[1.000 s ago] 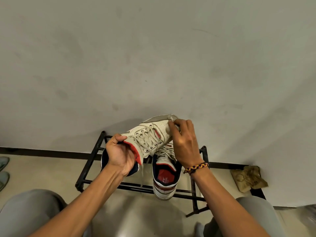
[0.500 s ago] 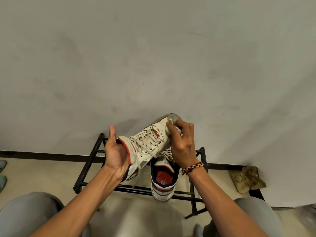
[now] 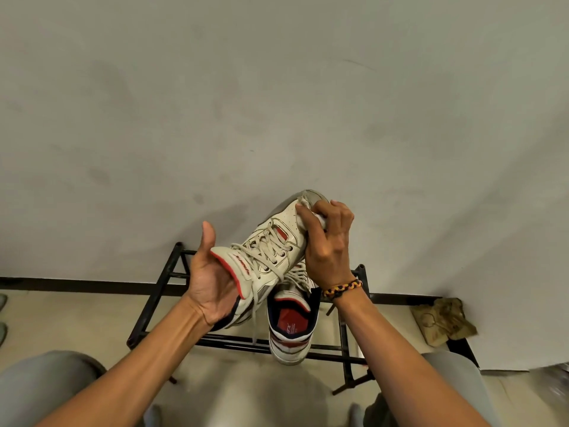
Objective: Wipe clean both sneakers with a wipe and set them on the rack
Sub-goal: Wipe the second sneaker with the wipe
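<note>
I hold a white sneaker [image 3: 274, 241] with red trim and beige laces in the air above the black metal rack [image 3: 160, 288], toe pointing up and away. My left hand [image 3: 212, 278] cradles its heel from below, palm up, thumb raised, fingers hidden under the shoe. My right hand [image 3: 326, 241] pinches a small white wipe [image 3: 303, 202] against the toe. The second sneaker [image 3: 292, 325], white with a navy collar and red insole, stands on the rack just below, heel toward me.
The rack stands against a plain grey wall with a dark skirting strip. A crumpled tan cloth [image 3: 443, 322] lies on the floor to the right. My grey-trousered knees fill both lower corners. Part of a pale shoe [image 3: 2, 315] shows at the left edge.
The held sneaker has tilted up, its toe now higher against the wall. My left hand has slid from gripping the collar to cupping the heel with the thumb raised. The right hand stayed on the toe.
</note>
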